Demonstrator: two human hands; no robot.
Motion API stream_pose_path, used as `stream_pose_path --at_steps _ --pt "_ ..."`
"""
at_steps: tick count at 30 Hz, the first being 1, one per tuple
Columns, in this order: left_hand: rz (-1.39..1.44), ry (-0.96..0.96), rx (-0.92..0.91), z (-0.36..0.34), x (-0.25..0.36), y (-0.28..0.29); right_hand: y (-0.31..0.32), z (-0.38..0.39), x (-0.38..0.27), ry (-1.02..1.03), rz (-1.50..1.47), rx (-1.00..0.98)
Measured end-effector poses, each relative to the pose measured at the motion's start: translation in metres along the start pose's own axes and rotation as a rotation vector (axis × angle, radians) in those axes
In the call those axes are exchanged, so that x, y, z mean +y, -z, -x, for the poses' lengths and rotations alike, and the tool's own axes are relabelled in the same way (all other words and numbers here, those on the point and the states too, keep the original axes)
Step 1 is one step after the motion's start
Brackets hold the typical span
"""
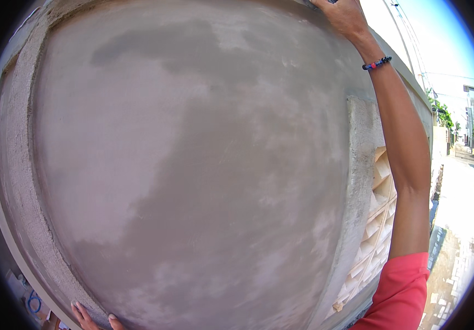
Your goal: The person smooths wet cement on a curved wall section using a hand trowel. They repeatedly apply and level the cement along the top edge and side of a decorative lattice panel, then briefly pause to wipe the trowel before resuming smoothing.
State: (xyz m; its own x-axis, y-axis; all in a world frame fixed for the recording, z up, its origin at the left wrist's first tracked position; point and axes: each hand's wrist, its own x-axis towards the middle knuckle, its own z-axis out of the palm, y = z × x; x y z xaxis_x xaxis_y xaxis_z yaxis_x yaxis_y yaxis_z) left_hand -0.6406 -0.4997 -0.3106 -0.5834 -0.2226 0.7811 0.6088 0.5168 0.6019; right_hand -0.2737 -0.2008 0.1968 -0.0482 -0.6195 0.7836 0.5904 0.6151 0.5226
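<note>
A large plastered wall panel stands before me, grey with darker damp-looking patches and paler dry-looking ones. My right hand reaches up to its top edge, the arm raised with a beaded bracelet at the wrist. Those fingers close around a dark thing that the picture's upper edge mostly cuts off; its kind cannot be made out. Low at the left, my left hand shows only its fingertips. They are apart and rest at the rough raised plaster border, with the palm out of view.
Right of the panel, a rough cement strip borders patterned cream blocks. Beyond my right arm runs a sunlit paved lane with buildings and greenery. A blue coiled hose or cable lies at the lower left.
</note>
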Motion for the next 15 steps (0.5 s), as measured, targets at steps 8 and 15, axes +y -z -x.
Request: stream_pose_path --at_steps 8,15 --pt "0.038 -0.097 0.066 -0.001 0.0 -0.009 0.084 0.058 0.161 -0.621 0.464 -0.14" --pt "0.073 -0.079 0.077 0.002 -0.001 -0.014 0.059 0.043 0.061 -0.512 0.329 -0.119"
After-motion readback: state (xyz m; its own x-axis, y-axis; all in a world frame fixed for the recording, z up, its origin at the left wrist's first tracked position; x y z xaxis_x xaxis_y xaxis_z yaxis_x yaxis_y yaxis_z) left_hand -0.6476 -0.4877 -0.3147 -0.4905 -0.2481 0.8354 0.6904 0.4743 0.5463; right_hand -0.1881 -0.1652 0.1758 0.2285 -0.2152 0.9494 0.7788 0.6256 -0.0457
